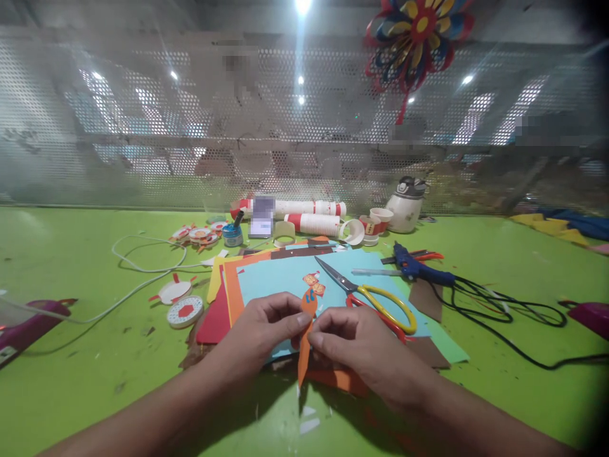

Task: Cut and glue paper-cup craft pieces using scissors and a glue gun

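An orange paper cutout (304,355), long and narrow with blue marks near its rounded top, is held upright between both hands. My left hand (280,320) pinches it from the left, just below the rounded part. My right hand (345,333) has its fingers closed on the cutout's right edge. Beneath the hands lies a stack of coloured paper with a light blue sheet (266,273) on top. Scissors with yellow and red handles (387,308) rest on the stack beyond my right hand. Small red and gold paper pieces (314,284) lie just past the cutout.
A blue glue gun (423,270) with a black cable lies at the right. White and red paper discs (185,311) and a white cable are at the left. Paper cups (380,219), a phone (261,217), a blue bottle (233,235) and a jug (405,206) stand at the back.
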Motion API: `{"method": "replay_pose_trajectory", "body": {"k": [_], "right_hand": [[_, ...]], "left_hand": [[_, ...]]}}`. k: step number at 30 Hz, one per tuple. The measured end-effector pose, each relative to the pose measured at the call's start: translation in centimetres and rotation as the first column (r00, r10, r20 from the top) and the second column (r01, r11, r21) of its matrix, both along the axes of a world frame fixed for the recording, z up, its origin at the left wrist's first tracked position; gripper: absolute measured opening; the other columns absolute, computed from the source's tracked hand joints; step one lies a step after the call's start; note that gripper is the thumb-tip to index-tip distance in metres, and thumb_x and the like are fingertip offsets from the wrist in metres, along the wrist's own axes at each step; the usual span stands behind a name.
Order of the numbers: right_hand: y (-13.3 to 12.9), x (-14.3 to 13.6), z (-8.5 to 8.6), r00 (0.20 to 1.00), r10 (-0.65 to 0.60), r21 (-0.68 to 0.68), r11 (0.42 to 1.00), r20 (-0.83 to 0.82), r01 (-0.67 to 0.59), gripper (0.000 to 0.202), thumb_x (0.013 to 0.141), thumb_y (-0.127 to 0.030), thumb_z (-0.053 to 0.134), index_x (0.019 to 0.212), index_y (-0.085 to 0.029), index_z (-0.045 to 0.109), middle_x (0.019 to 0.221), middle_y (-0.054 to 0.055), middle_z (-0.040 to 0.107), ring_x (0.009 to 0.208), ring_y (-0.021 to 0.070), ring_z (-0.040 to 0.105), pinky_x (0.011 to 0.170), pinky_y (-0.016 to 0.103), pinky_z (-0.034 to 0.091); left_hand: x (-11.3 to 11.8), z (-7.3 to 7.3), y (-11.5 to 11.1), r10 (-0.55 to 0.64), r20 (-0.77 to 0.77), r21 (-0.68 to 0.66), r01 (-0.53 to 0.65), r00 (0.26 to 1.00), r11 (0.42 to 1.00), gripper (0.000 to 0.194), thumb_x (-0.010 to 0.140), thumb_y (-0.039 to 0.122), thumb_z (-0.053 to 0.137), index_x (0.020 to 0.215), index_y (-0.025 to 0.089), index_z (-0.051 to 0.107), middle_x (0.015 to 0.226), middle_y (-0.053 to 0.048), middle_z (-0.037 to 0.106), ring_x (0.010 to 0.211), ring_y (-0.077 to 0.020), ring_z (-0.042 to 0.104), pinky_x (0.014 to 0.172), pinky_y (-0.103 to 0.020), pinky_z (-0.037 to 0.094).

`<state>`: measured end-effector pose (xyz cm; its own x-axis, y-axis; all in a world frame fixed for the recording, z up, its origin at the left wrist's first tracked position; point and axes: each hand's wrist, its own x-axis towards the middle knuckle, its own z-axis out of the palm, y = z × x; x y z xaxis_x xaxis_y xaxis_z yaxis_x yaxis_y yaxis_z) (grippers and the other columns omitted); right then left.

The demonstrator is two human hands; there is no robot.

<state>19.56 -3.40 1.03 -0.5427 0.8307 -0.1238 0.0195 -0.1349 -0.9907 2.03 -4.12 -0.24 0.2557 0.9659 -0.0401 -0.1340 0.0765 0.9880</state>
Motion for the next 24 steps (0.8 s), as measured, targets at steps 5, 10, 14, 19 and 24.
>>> {"method": "replay_pose_trajectory", "body": {"k": [5,10,14,19,24], "right_hand": [[0.0,-0.3,0.1,0.999,-0.023,-0.049,0.999,-0.046,0.021,0.018,0.074,-0.028,0.070,0.068,-0.013,0.062,0.062,-0.002,0.059,0.059,0.0091,0.052,0.064,0.026,0.044],[0.1,-0.3,-0.7,1.000,-0.030,-0.017,0.999,-0.005,0.030,0.010,0.073,-0.022,0.066,0.071,-0.013,0.065,0.064,-0.001,0.060,0.059,0.0094,0.054,0.065,0.027,0.045],[0.4,0.0,-0.7,0.992,-0.072,0.091,0.994,0.102,0.063,0.017,0.075,-0.029,0.066,0.070,-0.013,0.064,0.063,0.000,0.058,0.059,0.0112,0.052,0.058,0.025,0.041],[0.5,0.5,0.1,0.977,-0.132,0.209,0.973,0.167,0.096,0.023,0.079,-0.033,0.063,0.067,-0.014,0.061,0.058,-0.001,0.054,0.056,0.0113,0.050,0.051,0.023,0.035],[0.8,0.8,-0.5,0.978,-0.119,0.225,0.971,0.172,0.078,0.019,0.080,-0.025,0.057,0.064,-0.015,0.056,0.057,-0.001,0.053,0.054,0.0109,0.048,0.049,0.023,0.033]], "left_hand": [[0.2,-0.4,-0.1,-0.004,0.029,-0.065,0.005,1.000,0.998,0.019,0.075,0.036,0.073,0.075,0.017,0.068,0.067,-0.001,0.060,0.065,-0.0138,0.056,0.065,-0.028,0.044],[1.0,-0.1,-0.6,0.141,0.085,-0.156,-0.127,0.986,0.980,0.022,0.071,0.037,0.076,0.074,0.017,0.066,0.065,-0.001,0.061,0.062,-0.0150,0.059,0.062,-0.028,0.048],[0.9,0.6,-0.4,0.122,0.115,-0.286,-0.084,0.986,0.954,0.021,0.072,0.036,0.075,0.077,0.019,0.063,0.068,-0.002,0.064,0.058,-0.0171,0.061,0.058,-0.031,0.052],[0.4,0.2,0.3,0.132,0.068,-0.255,-0.110,0.989,0.961,0.021,0.073,0.034,0.075,0.083,0.019,0.064,0.074,-0.004,0.068,0.059,-0.0178,0.063,0.058,-0.031,0.053],[0.1,-0.8,1.0,0.136,0.099,-0.231,-0.110,0.986,0.967,0.020,0.075,0.028,0.074,0.085,0.017,0.061,0.088,-0.007,0.072,0.065,-0.0152,0.066,0.064,-0.027,0.052]]}}
